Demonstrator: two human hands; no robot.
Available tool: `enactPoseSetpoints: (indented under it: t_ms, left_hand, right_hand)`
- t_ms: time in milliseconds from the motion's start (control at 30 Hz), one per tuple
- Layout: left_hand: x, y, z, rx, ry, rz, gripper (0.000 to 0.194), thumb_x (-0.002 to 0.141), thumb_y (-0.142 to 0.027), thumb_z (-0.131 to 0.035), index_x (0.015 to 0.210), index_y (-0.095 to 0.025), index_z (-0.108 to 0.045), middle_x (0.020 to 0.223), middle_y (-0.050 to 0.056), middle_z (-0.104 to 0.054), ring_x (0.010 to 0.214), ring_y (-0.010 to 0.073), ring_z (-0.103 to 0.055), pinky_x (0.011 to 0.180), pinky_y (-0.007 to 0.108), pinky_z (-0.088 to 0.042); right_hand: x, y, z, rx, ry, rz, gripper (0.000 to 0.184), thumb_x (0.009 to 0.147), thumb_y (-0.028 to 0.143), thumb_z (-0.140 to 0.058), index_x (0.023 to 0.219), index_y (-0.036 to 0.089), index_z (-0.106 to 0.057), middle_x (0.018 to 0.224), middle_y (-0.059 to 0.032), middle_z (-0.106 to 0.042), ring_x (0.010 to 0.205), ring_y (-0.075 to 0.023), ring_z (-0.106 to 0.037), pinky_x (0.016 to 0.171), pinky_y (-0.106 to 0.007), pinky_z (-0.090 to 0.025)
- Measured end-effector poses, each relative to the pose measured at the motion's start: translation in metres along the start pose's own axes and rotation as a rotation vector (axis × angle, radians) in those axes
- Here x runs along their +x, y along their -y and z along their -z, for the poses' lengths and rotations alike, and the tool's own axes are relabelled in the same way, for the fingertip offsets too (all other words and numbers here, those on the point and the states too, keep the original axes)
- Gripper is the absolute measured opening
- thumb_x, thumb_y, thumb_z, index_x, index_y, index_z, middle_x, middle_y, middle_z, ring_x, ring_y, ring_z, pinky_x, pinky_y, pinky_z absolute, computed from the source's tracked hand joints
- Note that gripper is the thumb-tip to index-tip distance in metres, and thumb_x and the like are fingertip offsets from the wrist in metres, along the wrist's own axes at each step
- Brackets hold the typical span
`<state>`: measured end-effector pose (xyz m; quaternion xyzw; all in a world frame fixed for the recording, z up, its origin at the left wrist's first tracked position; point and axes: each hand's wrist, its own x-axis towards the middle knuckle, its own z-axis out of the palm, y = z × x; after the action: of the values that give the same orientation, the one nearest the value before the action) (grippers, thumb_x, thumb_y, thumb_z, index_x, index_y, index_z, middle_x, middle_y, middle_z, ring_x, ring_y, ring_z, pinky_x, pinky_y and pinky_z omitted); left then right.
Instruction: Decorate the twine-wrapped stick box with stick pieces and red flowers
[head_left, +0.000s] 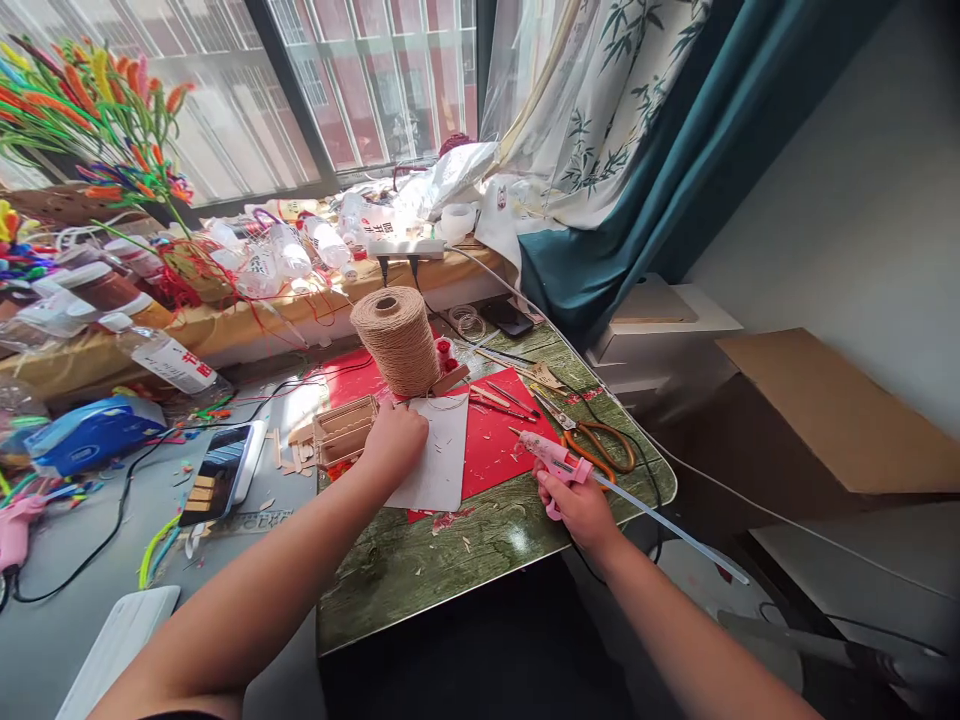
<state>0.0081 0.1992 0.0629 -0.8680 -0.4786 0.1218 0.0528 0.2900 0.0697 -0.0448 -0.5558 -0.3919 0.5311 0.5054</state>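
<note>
My right hand is wrapped round the handle of a pink hot glue gun, its nozzle pointing left over the red sheet. A long pale glue stick sticks out of the gun's back end. My left hand is closed over the white card, fingertips turned away, so what they grip is hidden. Right beside it stands a small wooden-stick box. A big spool of twine rises just behind that hand.
Orange-handled scissors and thin brushes lie near the glue gun. A phone lies at the back, another phone on the left. Plastic bottles and a power strip line the windowsill side. Cardboard stands right.
</note>
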Motion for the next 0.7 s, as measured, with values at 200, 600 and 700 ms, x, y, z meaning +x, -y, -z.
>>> enactPoseSetpoints:
  t_ms: [200, 600, 700]
  left_hand:
    - [0.002, 0.003, 0.000, -0.034, 0.023, 0.014, 0.024, 0.088, -0.008, -0.052, 0.092, -0.011, -0.076, 0.084, 0.023, -0.075, 0.089, 0.0382, -0.072, 0.083, 0.050, -0.042]
    - [-0.007, -0.004, 0.011, -0.156, -0.057, -0.004, 0.020, 0.085, -0.006, -0.054, 0.091, -0.015, -0.070, 0.095, 0.019, -0.074, 0.100, 0.0347, -0.070, 0.087, 0.047, -0.047]
    - [-0.025, -0.014, 0.011, -0.545, -0.155, 0.015, 0.015, 0.088, -0.014, -0.053, 0.097, -0.020, -0.064, 0.096, 0.010, -0.071, 0.093, 0.0248, -0.067, 0.081, 0.038, -0.051]
  right_hand:
    - [-0.002, 0.005, -0.002, 0.042, 0.015, 0.001, 0.039, 0.086, 0.054, -0.073, 0.102, 0.020, -0.066, 0.067, 0.0010, -0.058, 0.057, -0.0155, -0.051, 0.049, -0.027, -0.042]
    - [-0.002, 0.008, -0.003, 0.053, 0.028, 0.015, 0.037, 0.085, 0.056, -0.072, 0.097, 0.022, -0.065, 0.065, 0.0014, -0.058, 0.054, -0.0153, -0.049, 0.046, -0.027, -0.039]
    - [-0.003, 0.011, -0.003, 0.063, 0.020, -0.001, 0.037, 0.085, 0.055, -0.073, 0.099, 0.021, -0.065, 0.064, 0.0019, -0.057, 0.053, -0.0148, -0.049, 0.046, -0.026, -0.039]
